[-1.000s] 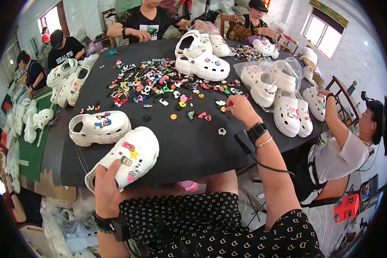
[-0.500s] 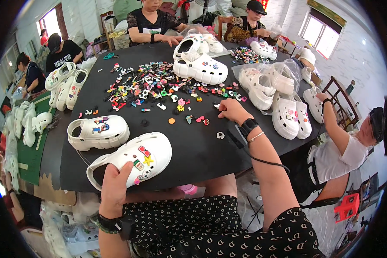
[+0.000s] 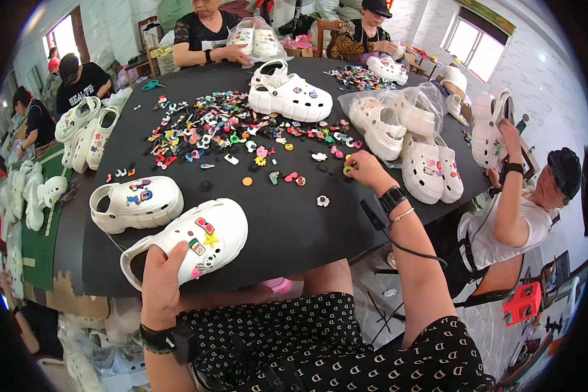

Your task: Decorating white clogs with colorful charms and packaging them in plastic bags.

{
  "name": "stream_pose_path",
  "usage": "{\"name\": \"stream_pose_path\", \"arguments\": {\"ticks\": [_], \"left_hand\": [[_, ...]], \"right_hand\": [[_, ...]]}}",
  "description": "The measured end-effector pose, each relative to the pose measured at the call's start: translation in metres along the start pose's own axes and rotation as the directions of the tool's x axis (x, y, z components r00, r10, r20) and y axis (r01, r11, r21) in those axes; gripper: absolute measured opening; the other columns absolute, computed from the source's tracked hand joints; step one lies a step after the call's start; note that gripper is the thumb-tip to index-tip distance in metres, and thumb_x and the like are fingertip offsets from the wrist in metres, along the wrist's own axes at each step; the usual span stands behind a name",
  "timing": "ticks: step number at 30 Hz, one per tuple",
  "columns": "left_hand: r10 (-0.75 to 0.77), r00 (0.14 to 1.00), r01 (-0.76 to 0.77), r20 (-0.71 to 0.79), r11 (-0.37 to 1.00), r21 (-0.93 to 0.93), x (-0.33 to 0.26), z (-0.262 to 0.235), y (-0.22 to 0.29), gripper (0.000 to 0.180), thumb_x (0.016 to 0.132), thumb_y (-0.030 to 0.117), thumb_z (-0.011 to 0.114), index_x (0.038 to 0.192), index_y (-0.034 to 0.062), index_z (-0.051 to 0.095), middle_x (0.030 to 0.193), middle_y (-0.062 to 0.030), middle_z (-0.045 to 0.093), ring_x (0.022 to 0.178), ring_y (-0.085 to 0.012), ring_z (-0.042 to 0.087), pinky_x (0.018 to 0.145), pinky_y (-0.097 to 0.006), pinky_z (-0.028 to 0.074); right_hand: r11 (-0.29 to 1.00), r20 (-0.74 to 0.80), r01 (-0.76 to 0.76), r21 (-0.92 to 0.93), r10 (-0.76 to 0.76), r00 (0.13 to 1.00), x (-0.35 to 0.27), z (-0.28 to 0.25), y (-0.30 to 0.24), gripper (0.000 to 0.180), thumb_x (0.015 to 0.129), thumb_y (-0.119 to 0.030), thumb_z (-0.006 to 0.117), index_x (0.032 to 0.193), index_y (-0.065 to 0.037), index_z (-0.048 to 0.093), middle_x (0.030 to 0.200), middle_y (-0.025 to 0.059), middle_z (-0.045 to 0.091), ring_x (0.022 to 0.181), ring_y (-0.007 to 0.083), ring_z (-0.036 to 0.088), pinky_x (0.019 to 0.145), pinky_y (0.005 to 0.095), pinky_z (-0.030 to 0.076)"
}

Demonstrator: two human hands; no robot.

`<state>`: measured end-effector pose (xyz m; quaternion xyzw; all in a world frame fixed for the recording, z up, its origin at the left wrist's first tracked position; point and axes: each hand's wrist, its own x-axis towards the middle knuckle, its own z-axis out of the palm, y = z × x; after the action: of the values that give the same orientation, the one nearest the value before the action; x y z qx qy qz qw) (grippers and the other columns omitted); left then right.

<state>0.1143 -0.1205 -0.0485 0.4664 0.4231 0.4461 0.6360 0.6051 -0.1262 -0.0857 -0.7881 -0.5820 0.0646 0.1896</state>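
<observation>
Head view suggests picking: beside the charm pile (image 3: 202, 124), right fingers (image 3: 358, 161) seemingly pinch a charm (image 3: 347, 170); left fingers (image 3: 177, 256) clasp a clog (image 3: 231, 226) needing steadiness next.

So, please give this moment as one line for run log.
left hand: holds decorated white clog | right hand: at yellow-green charm | nearby: second white clog, charm pile, black table

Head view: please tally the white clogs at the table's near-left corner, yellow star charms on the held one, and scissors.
White perforated clogs: 2 (one in the left hand, one on the black table)
Yellow star-shaped charms: 1
Teal scissors: 1
Total: 4
</observation>
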Motion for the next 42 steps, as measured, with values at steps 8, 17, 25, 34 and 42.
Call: {"name": "stream_pose_path", "arguments": {"ticks": [8, 17, 25, 34, 42], "left_hand": [[0.016, 0.999, -0.015, 0.042, 0.999, -0.030, 0.002, -0.011, -0.005, 0.032, 0.093, 0.006, 0.060, 0.119, -0.0104, 0.055, 0.112, -0.0153, 0.066, 0.094, -0.0176, 0.066, 0.080, -0.031, 0.055], [-0.003, 0.994, 0.015, 0.114, 0.995, -0.100, -0.001, 0.003, 0.004, 0.032, 0.094, 0.010, 0.061, 0.117, -0.0123, 0.057, 0.108, -0.0147, 0.068, 0.091, -0.0146, 0.066, 0.078, -0.027, 0.055], [-0.039, 0.988, 0.051, 0.148, 0.996, -0.075, -0.009, 0.002, 0.005, 0.031, 0.094, 0.007, 0.057, 0.121, -0.0083, 0.058, 0.111, -0.0104, 0.067, 0.094, -0.0142, 0.066, 0.081, -0.028, 0.054], [-0.010, 0.994, 0.012, 0.112, 1.000, -0.023, -0.004, -0.007, -0.006, 0.027, 0.093, 0.011, 0.062, 0.113, -0.0071, 0.063, 0.098, -0.0064, 0.069, 0.079, -0.0077, 0.063, 0.064, -0.024, 0.050], [-0.019, 0.989, 0.018, 0.149, 1.000, 0.007, -0.007, -0.005, 0.000, 0.028, 0.094, 0.009, 0.060, 0.118, -0.0039, 0.061, 0.103, -0.0065, 0.069, 0.086, -0.0116, 0.066, 0.070, -0.026, 0.053]], "right_hand": [[0.964, -0.239, 0.265, -0.024, -0.263, 0.935, -0.012, -0.001, -0.050, 0.016, 0.074, -0.004, 0.073, 0.084, -0.002, 0.061, 0.081, 0.0126, 0.064, 0.077, 0.0278, 0.064, 0.068, 0.0364, 0.050], [0.564, -0.021, 0.309, 0.766, -0.458, 0.889, -0.065, -0.022, -0.209, 0.013, 0.088, 0.003, 0.065, 0.099, 0.001, 0.058, 0.092, 0.0066, 0.067, 0.076, 0.0098, 0.064, 0.069, 0.0233, 0.053], [0.627, -0.139, 0.626, 0.464, -0.646, 0.750, -0.080, -0.011, -0.281, 0.021, 0.083, 0.003, 0.068, 0.101, -0.002, 0.060, 0.090, 0.0073, 0.064, 0.077, 0.0131, 0.064, 0.068, 0.0269, 0.052], [0.551, -0.059, 0.664, 0.506, -0.746, 0.664, -0.081, -0.005, -0.303, 0.015, 0.078, 0.004, 0.069, 0.090, -0.003, 0.065, 0.087, 0.0077, 0.065, 0.080, 0.0233, 0.064, 0.072, 0.0331, 0.052], [0.623, 0.080, 0.694, 0.361, -0.762, 0.642, -0.074, 0.012, -0.314, 0.013, 0.073, -0.001, 0.072, 0.082, -0.007, 0.066, 0.083, 0.0070, 0.063, 0.087, 0.0282, 0.059, 0.076, 0.0389, 0.048]]}}
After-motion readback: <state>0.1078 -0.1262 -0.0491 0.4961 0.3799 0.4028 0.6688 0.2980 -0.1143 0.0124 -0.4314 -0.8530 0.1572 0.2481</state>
